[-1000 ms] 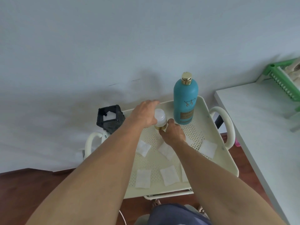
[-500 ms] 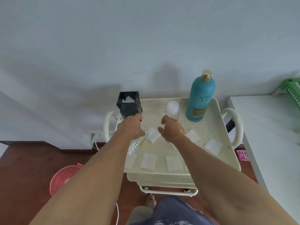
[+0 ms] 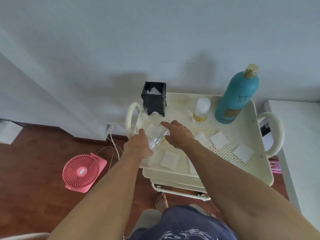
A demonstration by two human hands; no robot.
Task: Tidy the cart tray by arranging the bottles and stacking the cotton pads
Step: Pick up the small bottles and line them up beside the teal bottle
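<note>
A cream perforated cart tray (image 3: pixel 258 172) holds a tall teal bottle (image 3: pixel 237 97) with a gold cap at the back right. A small bottle (image 3: pixel 200 110) with a white cap stands just left of it. A clear bottle (image 3: pixel 156 138) lies tilted near the tray's left edge. My left hand (image 3: pixel 138 145) is closed around its lower end, and my right hand (image 3: pixel 179 135) rests by its upper end with the fingers spread. Several white cotton pads lie scattered flat, among them one (image 3: pixel 218 139) mid-tray, one (image 3: pixel 243 152) at the right and one (image 3: pixel 169 160) near the front.
A black square holder (image 3: pixel 154 97) with white pads inside stands at the tray's back left corner. A pink fan (image 3: pixel 81 172) and cables (image 3: pixel 112 139) lie on the wooden floor to the left. A white table (image 3: pixel 294 122) borders the cart on the right. My bare foot shows below.
Both hands left the white-capped bottle, now standing beside the teal one, and moved left to the lying clear bottle. The view swung left and down.
</note>
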